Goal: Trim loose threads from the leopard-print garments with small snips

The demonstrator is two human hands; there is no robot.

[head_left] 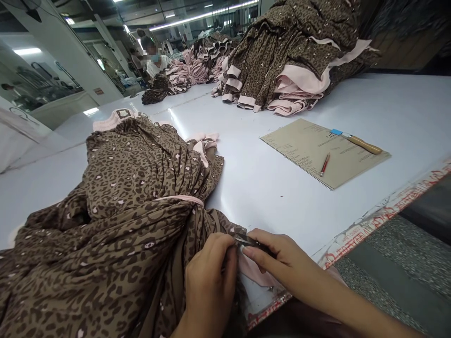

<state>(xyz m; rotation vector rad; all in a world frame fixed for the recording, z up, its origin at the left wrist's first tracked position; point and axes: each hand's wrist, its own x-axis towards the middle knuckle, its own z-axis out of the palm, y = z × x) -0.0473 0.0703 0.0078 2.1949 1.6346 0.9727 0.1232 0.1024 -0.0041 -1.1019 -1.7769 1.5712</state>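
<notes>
right hand (283,258) grips snips (257,244) between thumb and fingers, tips leftward, long axis slanting. left hand (210,272) pinches cloth (137,173).

On the white table (253,197) lie 1 near heap of leopard-print garments (137,173), farther heaps (271,56) and printed paper (299,145).

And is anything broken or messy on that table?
Just the edging: the red-and-white tape along the near edge of the table looks patchy and ragged, as if worn. Nothing looks spilled.
</notes>
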